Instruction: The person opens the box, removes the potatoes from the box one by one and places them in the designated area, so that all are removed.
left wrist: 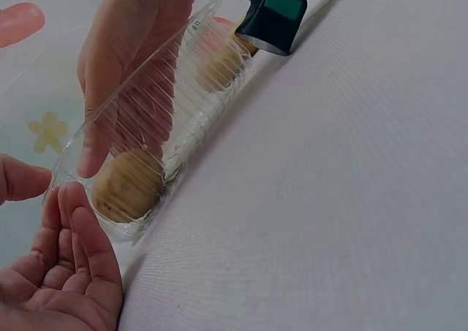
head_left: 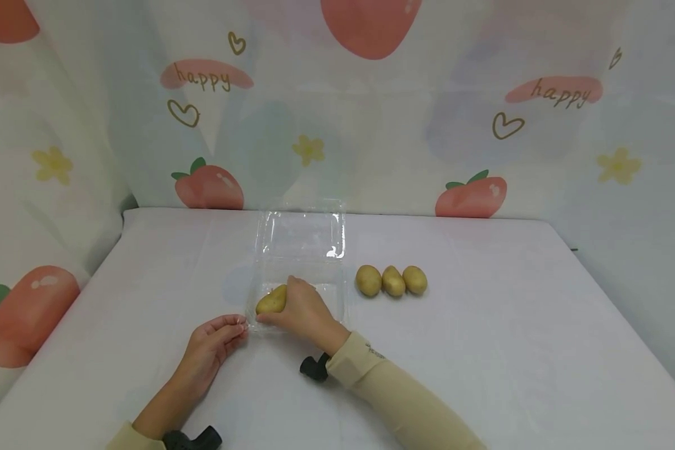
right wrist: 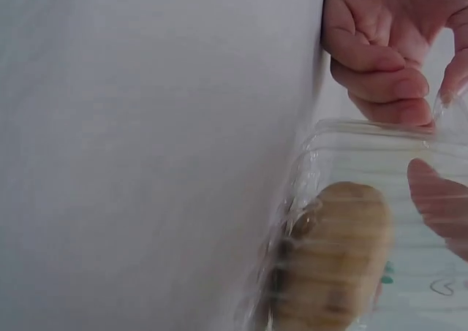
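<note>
Your left hand [head_left: 210, 351] lies nearest, fingers loosely curled, their tips touching the near-left corner of the clear plastic clamshell container [head_left: 300, 262]. Your right hand [head_left: 304, 310] reaches into its near tray, fingers curled around a potato [head_left: 271, 302] at the tray's left side. Three more potatoes [head_left: 392, 280] sit in a row just right of the container on the white tablecloth [head_left: 484, 350].
</note>
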{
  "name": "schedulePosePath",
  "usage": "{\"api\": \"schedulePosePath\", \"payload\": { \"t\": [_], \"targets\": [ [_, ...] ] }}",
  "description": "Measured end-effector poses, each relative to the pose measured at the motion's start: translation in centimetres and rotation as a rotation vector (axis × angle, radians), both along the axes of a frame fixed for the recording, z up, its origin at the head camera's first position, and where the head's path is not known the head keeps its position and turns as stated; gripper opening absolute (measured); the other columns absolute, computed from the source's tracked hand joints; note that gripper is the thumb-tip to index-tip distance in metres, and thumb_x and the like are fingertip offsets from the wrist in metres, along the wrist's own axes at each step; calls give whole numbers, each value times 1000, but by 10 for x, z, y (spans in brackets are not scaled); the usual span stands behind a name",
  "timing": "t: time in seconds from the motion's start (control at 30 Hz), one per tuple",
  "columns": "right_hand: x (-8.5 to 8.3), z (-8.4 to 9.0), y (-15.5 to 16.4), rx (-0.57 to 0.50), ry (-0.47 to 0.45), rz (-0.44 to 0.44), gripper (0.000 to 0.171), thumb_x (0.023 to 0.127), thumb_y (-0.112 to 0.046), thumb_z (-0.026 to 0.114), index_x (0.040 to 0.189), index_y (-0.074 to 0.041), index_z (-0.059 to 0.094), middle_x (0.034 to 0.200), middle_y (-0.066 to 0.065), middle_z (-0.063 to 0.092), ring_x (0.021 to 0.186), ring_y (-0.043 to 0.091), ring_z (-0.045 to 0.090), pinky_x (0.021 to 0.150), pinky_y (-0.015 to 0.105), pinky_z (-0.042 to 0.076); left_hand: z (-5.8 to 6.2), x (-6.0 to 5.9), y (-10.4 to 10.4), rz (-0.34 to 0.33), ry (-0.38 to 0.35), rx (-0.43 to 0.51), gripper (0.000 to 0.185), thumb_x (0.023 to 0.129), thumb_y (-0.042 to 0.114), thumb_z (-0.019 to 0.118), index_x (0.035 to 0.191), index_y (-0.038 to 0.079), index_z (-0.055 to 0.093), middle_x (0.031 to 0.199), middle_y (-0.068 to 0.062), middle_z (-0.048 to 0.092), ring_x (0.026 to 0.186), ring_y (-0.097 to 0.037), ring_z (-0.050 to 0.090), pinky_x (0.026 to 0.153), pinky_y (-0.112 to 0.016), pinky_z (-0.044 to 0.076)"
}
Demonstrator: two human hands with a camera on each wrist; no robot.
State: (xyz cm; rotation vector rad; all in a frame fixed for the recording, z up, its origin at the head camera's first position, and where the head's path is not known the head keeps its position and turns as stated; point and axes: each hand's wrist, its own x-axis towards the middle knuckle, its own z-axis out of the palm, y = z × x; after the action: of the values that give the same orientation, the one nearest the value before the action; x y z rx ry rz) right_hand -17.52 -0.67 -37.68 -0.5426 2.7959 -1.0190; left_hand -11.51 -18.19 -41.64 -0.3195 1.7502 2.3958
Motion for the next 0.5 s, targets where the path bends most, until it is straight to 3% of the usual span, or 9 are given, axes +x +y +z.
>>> {"api": "schedulePosePath", "payload": {
  "t": [0.1, 0.5],
  "targets": [
    [-1, -1, -3, 21, 14, -7, 61, 67, -42, 79, 101, 2, 51, 76, -1, 48, 66, 12, 47, 55, 21, 40, -1, 0, 0, 1, -4, 3, 10, 89, -1, 51, 97, -4, 55, 87, -4, 61, 81, -12, 60, 78, -25, 50],
    [-7, -8, -9, 17, 46, 11, 48, 64, -39, 81, 82, -7, 51, 70, -3, 47, 62, 11, 46, 51, 19, 38, -2, -1, -1, -3, -3, -7, 9, 89, 0, 51, 96, -4, 56, 86, -4, 60, 81, -12, 60, 78, -25, 50]
  ]
}}
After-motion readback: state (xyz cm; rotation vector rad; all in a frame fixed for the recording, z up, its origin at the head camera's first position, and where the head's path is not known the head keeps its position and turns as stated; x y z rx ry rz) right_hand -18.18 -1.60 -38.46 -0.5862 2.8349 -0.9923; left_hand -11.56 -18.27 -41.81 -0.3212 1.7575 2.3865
